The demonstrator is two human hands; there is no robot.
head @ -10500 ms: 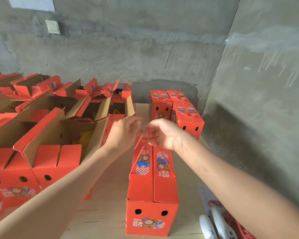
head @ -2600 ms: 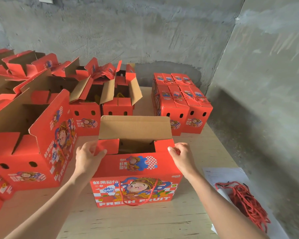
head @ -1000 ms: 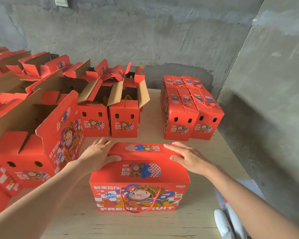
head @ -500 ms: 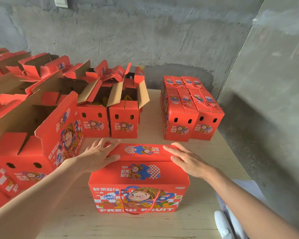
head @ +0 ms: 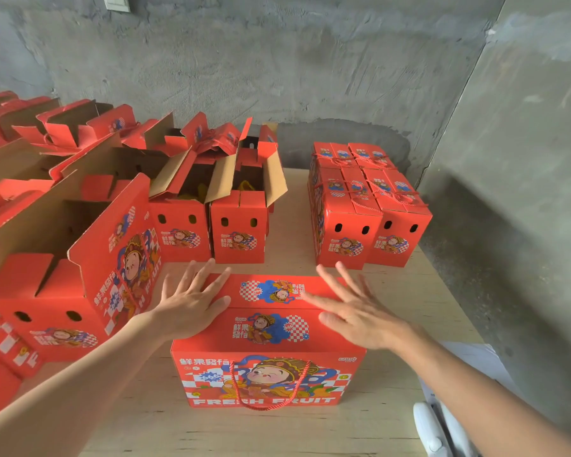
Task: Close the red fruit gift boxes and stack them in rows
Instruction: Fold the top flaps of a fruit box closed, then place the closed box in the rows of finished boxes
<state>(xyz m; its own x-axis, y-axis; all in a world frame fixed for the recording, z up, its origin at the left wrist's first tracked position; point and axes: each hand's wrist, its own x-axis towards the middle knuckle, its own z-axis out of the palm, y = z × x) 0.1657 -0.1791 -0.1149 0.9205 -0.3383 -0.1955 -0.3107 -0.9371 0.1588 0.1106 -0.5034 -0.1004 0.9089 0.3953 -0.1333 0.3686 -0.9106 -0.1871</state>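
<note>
A red fruit gift box [head: 267,361] stands in front of me on the wooden table [head: 419,301], long side toward me, its two top flaps folded down and a red cord handle hanging on its front. My left hand [head: 192,301] lies flat with spread fingers on the left end of the top. My right hand [head: 356,308] hovers or rests with spread fingers over the right end, slightly blurred. Closed red boxes [head: 366,206] stand in rows at the back right. Open boxes [head: 238,209] with raised flaps fill the left and middle.
A large open box [head: 66,275] stands close to my left arm. Bare concrete walls [head: 310,61] enclose the table at the back and right. A white object [head: 432,430] lies at the table's front right edge.
Both hands have flattened and spread their fingers on the box top, which is folded shut. The right hand has shifted slightly and is blurred with motion.
</note>
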